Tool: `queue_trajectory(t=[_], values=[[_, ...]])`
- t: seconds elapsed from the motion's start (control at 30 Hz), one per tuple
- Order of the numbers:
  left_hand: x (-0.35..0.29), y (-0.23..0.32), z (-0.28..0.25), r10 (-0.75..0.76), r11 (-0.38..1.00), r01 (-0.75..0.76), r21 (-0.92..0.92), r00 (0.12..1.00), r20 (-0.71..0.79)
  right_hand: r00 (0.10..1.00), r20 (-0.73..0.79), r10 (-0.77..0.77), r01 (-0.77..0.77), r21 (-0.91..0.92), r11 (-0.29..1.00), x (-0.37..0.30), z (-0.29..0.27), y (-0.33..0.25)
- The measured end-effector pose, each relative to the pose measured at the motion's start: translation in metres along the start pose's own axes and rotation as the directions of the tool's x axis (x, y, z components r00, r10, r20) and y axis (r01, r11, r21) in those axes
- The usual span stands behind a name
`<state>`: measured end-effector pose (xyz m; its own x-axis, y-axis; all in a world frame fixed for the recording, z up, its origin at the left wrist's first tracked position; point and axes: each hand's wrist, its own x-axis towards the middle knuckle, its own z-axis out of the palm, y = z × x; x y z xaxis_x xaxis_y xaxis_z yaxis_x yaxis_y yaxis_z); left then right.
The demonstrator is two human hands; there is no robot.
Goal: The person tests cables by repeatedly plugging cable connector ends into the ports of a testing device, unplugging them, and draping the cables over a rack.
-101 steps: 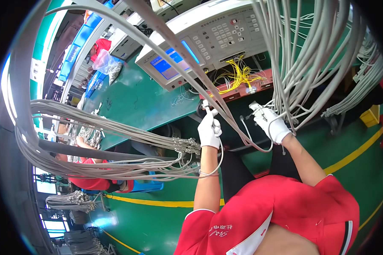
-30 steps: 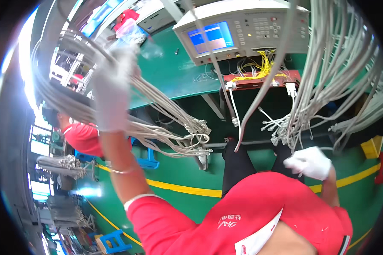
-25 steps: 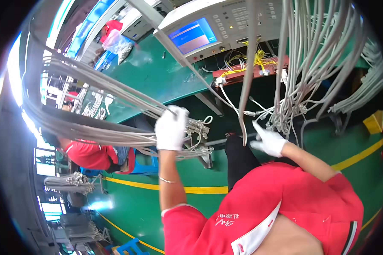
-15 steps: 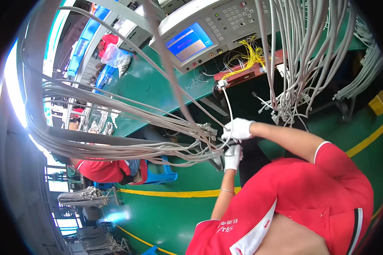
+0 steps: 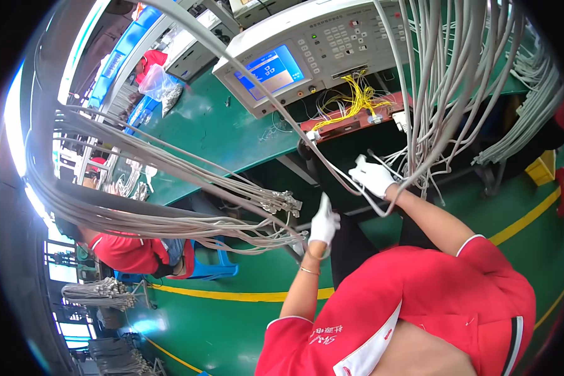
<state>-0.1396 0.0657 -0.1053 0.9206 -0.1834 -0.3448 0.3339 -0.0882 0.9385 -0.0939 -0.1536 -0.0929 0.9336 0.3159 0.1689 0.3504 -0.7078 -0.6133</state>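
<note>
My left hand [image 5: 324, 227], in a white glove, is raised beside the hanging ends of the left grey cable bundle [image 5: 169, 220]. Its fingers point upward, somewhat blurred, and I see nothing held in them. My right hand [image 5: 375, 178], gloved too, is farther right, below the red test fixture [image 5: 352, 127]. Its fingers stretch leftward and look apart. A loose grey cable [image 5: 382, 214] comes down from the upper left, passes close by these fingers, and loops around near the right wrist toward the right hanging bundle [image 5: 442, 119]. Whether the fingers touch it is unclear.
A tester [image 5: 307, 53] with a blue screen stands on the green table [image 5: 197, 135]; yellow wires [image 5: 360, 94] run to the fixture. A metal frame carries the left bundle. Someone in red [image 5: 131, 252] sits on a blue stool [image 5: 213, 268] at left. A yellow bin [image 5: 541, 168] is at far right.
My hands, close together at the left bundle's ends before, have parted. The right moved right and up, the left slightly left. The cable running from the fixture to my hands no longer shows there.
</note>
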Motion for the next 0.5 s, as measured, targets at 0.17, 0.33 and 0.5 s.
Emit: queue_trajectory(t=[0.17,0.33,0.5], values=[[0.033,0.097,0.008,0.18,0.94,-0.231,-0.251,0.961,-0.21,0.797,-0.6,-0.069,0.159,0.099,0.982,0.009,-0.091,-0.086],[0.05,0.131,0.02,0.107,0.901,-0.206,-0.382,0.958,-0.265,0.694,-0.552,0.463,-0.061,0.595,0.801,-0.006,-0.138,-0.07],[0.077,0.144,0.045,0.102,0.882,-0.271,-0.386,0.909,-0.403,0.65,-0.681,0.338,0.013,0.454,0.891,-0.004,-0.108,-0.002]])
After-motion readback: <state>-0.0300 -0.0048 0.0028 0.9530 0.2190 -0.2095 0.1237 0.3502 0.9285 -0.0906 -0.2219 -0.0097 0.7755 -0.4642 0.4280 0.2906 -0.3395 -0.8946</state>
